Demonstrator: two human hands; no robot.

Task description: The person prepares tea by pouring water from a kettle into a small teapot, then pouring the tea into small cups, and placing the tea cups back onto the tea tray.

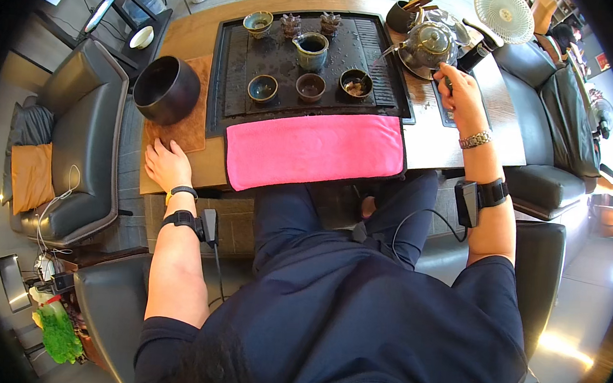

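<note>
My right hand (459, 93) is closed on the handle of a glass teapot (431, 44) at the table's right; the teapot is at a round metal base (413, 66), and whether it touches cannot be told. My left hand (168, 164) lies on the table's front left edge, fingers spread, by a brown cloth (194, 127) under a large dark bowl (166, 90). Between them, a black tea tray (341, 46) bears a glazed pitcher (311, 50), a blue-glazed cup (263, 89), a brown cup (310, 87), a dark cup (355, 84), a bowl-like cup (258, 24) and two small figurines (290, 25). A folded pink towel (314, 150) lies along its front.
A dark pot of wooden tea tools (400, 17) stands at the back right, near a black-handled kettle (475, 52). A white fan (504, 15) is beyond. Leather seats (83, 141) flank the table. A white bowl (142, 38) sits on a dark stand at left.
</note>
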